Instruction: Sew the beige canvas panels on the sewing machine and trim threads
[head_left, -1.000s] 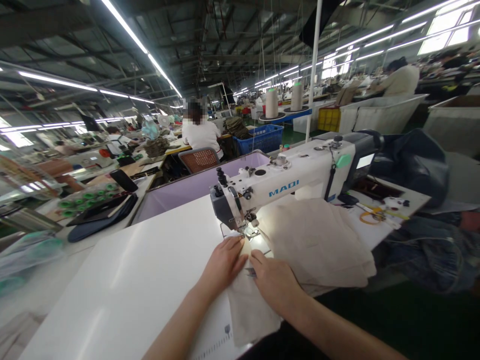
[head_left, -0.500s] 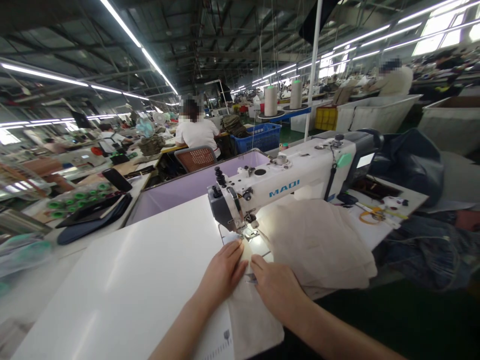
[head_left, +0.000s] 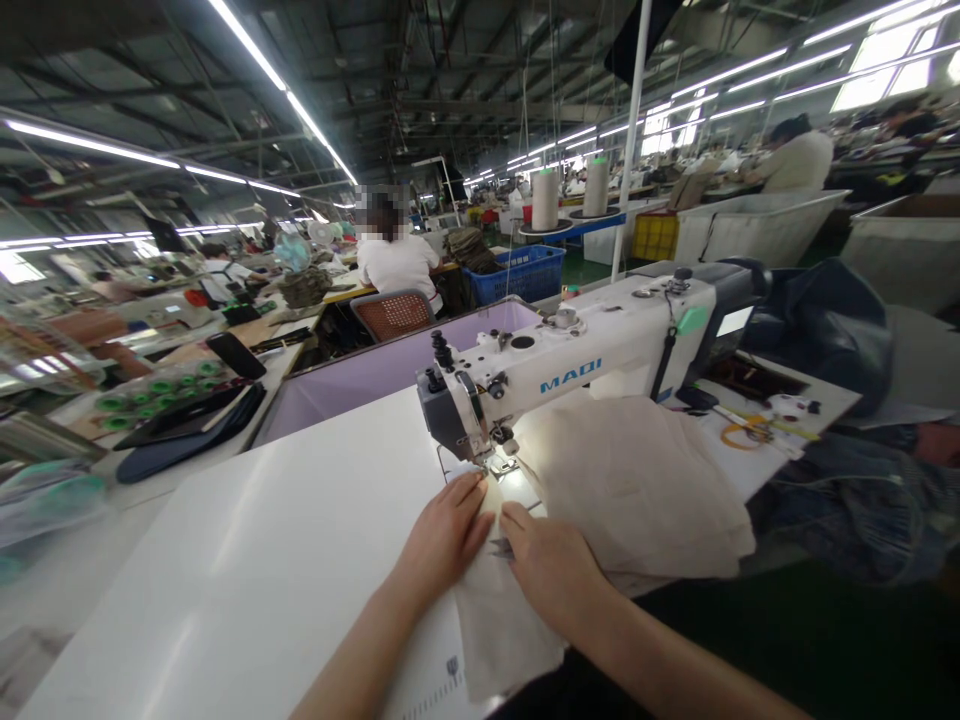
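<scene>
A white sewing machine (head_left: 592, 350) stands on a white table, its lamp lighting the needle area. Beige fabric (head_left: 506, 630) runs from the presser foot down over the table's front edge. My left hand (head_left: 448, 530) presses on the fabric just left of the needle, fingers close together. My right hand (head_left: 551, 560) is closed at the fabric's right side, with small dark metal blades (head_left: 501, 548) showing by its fingers; the rest of that tool is hidden in the hand. A stack of beige fabric (head_left: 637, 485) lies under the machine arm.
The bare white table top (head_left: 300, 540) extends left. Orange-handled scissors (head_left: 746, 432) lie at the right. Behind the machine are a lilac bin (head_left: 337, 395), a blue crate (head_left: 517, 275), thread cones (head_left: 545, 200) and a seated person (head_left: 397, 260). Dark blue cloth (head_left: 832, 330) is at the right.
The lower end of the fabric has shifted slightly up and left toward the machine. Both hands have stayed in nearly the same place. The view has moved slightly.
</scene>
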